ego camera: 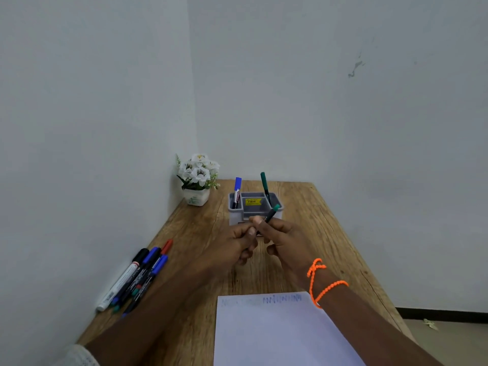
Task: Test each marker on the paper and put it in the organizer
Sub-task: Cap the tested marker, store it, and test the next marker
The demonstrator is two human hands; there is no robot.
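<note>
On the table [303,233], organizer [254,207] holds two markers.

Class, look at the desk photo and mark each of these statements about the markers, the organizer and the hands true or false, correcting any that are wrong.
1. Two markers already stand in the grey organizer. True: a blue-capped marker on its left side and a green marker on its right.
2. Both hands meet on a green-capped marker. True: the left hand and the right hand hold it just in front of the organizer.
3. The paper is blank. False: scribbles run along its far edge.
4. The untested markers lie on the right of the table. False: they lie along its left edge, by the wall.
5. An orange cord circles the left wrist. False: it is on the right wrist.
</note>
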